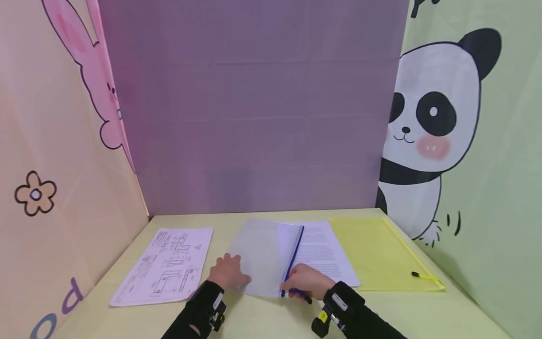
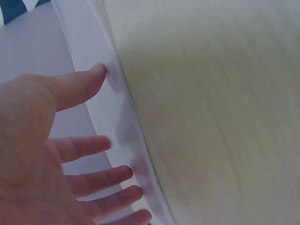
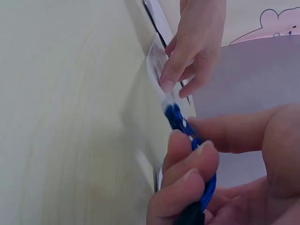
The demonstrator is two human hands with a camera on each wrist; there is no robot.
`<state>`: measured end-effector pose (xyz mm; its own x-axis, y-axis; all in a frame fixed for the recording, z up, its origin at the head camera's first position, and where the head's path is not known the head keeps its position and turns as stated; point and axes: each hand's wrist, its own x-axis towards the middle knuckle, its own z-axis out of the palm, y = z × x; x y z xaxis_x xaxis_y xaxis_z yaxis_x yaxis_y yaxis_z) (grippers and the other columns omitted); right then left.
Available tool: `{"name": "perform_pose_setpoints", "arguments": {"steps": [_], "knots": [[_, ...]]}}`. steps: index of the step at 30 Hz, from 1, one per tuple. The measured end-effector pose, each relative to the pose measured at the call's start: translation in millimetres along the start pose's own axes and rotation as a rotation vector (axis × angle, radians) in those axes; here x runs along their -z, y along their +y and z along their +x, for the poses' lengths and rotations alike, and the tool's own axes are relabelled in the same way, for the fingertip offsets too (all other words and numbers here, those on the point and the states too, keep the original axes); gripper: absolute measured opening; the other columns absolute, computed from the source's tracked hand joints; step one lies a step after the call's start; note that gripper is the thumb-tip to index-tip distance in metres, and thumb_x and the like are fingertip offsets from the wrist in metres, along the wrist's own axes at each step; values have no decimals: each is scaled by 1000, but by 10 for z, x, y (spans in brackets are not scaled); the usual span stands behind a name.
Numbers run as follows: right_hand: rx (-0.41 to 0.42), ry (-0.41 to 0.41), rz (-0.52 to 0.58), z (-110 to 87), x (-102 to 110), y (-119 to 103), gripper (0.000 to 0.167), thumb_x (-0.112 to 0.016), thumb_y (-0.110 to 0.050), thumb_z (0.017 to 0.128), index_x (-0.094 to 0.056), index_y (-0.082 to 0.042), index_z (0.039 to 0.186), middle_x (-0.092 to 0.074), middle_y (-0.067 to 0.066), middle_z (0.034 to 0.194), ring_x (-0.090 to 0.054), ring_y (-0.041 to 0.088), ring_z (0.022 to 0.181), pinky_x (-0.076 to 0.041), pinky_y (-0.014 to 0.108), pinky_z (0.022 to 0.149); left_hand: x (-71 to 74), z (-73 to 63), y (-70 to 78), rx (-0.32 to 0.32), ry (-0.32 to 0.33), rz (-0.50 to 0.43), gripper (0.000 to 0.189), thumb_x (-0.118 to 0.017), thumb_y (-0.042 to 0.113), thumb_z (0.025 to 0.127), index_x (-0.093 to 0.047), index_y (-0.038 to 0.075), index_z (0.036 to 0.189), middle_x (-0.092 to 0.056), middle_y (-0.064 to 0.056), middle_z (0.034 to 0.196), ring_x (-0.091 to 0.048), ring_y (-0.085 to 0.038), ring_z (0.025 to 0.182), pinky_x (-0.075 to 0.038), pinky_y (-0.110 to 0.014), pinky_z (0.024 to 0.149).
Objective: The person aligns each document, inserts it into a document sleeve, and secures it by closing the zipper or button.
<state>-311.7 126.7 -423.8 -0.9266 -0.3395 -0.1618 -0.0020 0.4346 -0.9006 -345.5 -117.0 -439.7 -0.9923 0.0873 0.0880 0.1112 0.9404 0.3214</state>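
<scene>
A translucent zip document bag [image 1: 256,252] with a blue zipper edge [image 1: 298,245] lies at the middle of the table. My right hand [image 1: 308,278] grips the blue zipper pull cord [image 3: 177,119] at the bag's near right corner. The cord's dark end [image 1: 307,298] pokes out below my fingers. With straight, spread fingers, my left hand [image 1: 228,272] rests at the bag's near left part, and its thumb [image 2: 86,86] touches the bag's pale edge [image 2: 123,93]. A printed text sheet [image 1: 322,254] lies at the zipper side, partly overlapped by the bag.
On the left lies a white sheet with technical drawings [image 1: 167,266]. A yellow zip bag [image 1: 372,254] occupies the right, its yellow pull [image 1: 425,276] tipped in black. A purple panel [image 1: 258,108] stands behind the table, with printed curtains on both sides.
</scene>
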Motion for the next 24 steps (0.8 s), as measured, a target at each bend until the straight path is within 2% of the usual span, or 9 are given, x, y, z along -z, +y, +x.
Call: {"name": "perform_pose_setpoints", "arguments": {"steps": [3, 6, 11, 15, 19, 22, 24], "knots": [[8, -30, -29, -38, 20, 25, 21, -78, -9, 84, -62, -7, 70, -58, -1, 60, -42, 7, 47, -33, 18, 42, -10, -42, 96, -23, -36, 20, 56, -79, 44, 81, -67, 2, 116, -60, -22, 113, -54, -43, 108, -47, -63, 90], [10, -49, -76, -58, 26, 49, 21, -82, -12, 82, -67, -6, 68, -57, -4, 58, -40, 6, 47, -31, 18, 42, 6, -102, 192, -33, -91, 23, 58, -77, 50, 82, -68, 2, 113, -61, -22, 112, -53, -42, 109, -43, -64, 94], [61, -83, -162, -72, 20, 72, 21, -83, -12, 79, -71, -1, 66, -55, -6, 54, -39, 5, 46, -27, 17, 42, 44, -175, 287, -23, -192, -3, 86, -75, 62, 80, -58, 1, 138, -51, -33, 133, -46, -48, 125, -38, -67, 103], [132, -118, -268, -81, -29, 63, 19, -77, -8, 76, -67, -3, 60, -53, -8, 52, -35, 4, 43, -24, 18, 41, 19, -194, 300, -37, -209, -23, 94, -76, 64, 79, -52, 0, 144, -39, -39, 145, -37, -53, 135, -31, -69, 109], [211, -95, -425, -103, -108, 37, 12, -67, -4, 68, -64, -6, 57, -50, -11, 50, -36, 4, 45, -25, 19, 43, -23, -187, 320, -115, -202, -9, 83, -76, 58, 82, -56, 4, 143, -41, -34, 148, -34, -54, 139, -24, -72, 111], [309, -48, -572, -131, -147, 3, 10, -68, -7, 67, -65, -8, 58, -49, -12, 52, -40, 4, 49, -31, 20, 46, -29, -186, 359, -187, -208, 17, 73, -73, 54, 86, -59, 9, 142, -47, -30, 144, -39, -52, 136, -26, -72, 110], [357, -30, -651, -149, -172, -22, 12, -70, -10, 68, -64, -9, 58, -49, -12, 54, -41, 4, 51, -35, 20, 48, -19, -177, 374, -219, -234, 13, 70, -73, 52, 87, -59, 11, 142, -48, -30, 144, -40, -51, 135, -27, -72, 110]]}}
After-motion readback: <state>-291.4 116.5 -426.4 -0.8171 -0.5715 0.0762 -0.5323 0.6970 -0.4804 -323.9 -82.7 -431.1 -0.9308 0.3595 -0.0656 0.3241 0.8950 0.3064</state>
